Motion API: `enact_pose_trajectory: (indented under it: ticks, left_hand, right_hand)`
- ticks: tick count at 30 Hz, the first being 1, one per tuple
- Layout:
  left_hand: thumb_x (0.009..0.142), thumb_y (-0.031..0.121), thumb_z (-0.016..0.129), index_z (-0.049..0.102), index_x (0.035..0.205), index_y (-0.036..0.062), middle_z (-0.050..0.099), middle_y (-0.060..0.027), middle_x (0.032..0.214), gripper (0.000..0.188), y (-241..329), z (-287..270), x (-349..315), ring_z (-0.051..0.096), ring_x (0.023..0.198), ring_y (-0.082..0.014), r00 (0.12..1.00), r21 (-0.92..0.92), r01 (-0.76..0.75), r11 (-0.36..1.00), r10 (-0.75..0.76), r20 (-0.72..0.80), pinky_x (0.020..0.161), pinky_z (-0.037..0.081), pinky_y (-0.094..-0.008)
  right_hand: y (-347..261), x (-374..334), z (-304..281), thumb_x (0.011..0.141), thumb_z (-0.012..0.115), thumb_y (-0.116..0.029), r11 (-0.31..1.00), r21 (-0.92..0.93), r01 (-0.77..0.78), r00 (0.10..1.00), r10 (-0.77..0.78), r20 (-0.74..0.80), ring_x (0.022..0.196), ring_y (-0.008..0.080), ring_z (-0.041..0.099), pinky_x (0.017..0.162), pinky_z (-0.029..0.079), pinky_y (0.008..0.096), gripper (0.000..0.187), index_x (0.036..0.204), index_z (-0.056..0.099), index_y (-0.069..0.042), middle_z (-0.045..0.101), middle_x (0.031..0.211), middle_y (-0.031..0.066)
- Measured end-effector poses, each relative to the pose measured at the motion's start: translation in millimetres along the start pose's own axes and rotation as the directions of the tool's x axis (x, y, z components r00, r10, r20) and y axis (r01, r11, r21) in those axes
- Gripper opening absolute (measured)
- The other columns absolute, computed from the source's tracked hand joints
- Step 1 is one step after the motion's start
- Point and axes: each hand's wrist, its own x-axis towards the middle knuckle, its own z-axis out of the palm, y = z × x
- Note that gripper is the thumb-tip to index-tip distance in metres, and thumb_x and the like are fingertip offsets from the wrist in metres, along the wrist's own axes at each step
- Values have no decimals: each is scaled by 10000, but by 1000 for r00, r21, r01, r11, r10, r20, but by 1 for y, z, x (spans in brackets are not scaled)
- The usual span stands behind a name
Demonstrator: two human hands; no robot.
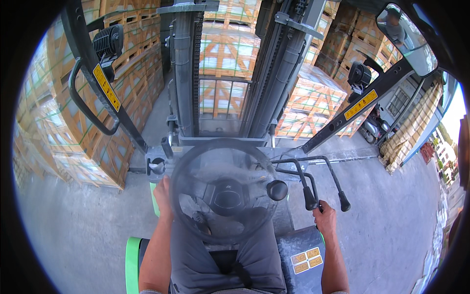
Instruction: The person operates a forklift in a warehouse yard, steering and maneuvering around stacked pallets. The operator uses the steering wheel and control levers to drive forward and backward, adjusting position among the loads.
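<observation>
I sit at the steering wheel [228, 142] of a forklift, its dusty dark rim in front of my lap. Beside the rim's left edge is my left hand [164, 200], with its fingers partly hidden; whether it grips anything is unclear. A round black knob [277, 190] stands on the wheel's right side. To the right of the wheel, my right hand [325, 218] is closed around the end of a bent black control lever [313, 182]. Two more levers flank it, with a black grip [310, 199] to its left and another grip [344, 201] to its right.
Ahead rises the forklift mast [186, 73]. Behind it are wrapped wooden crates [230, 54]. Stacked crates [93, 132] line the left, and another crate stack [313, 100] stands ahead right. A mirror [409, 39] hangs upper right. A motorbike [372, 128] stands near a checked curtain [411, 130].
</observation>
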Motion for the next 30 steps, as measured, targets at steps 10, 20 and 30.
enact_pose_trajectory:
  ticks: [10,20,30]
  left_hand:
    - [1055,367,500,649,940,-89,586,-206,681,494,-9,1,2,467,642,-239,1000,-29,-21,999,21,13,657,445,-436]
    - [1058,391,504,649,969,-88,579,-244,694,508,-32,7,11,451,634,-282,999,-36,-34,999,35,6,658,447,-441]
    - [1062,379,514,657,967,-84,590,-127,721,494,-51,6,-15,489,707,-154,999,-205,-36,978,31,-29,645,446,-385]
  right_hand:
    - [1,0,0,891,665,-262,1000,-8,-6,1000,6,2,654,288,732,640,556,389,441,1205,680,47,726,737,172]
    - [-3,0,-1,886,666,-276,1000,-9,-21,1000,21,4,671,301,735,656,559,399,451,1200,684,47,725,738,178]
    - [0,4,0,883,678,-306,999,-46,-1,1000,2,10,802,376,737,747,557,442,466,1196,687,39,734,805,210]
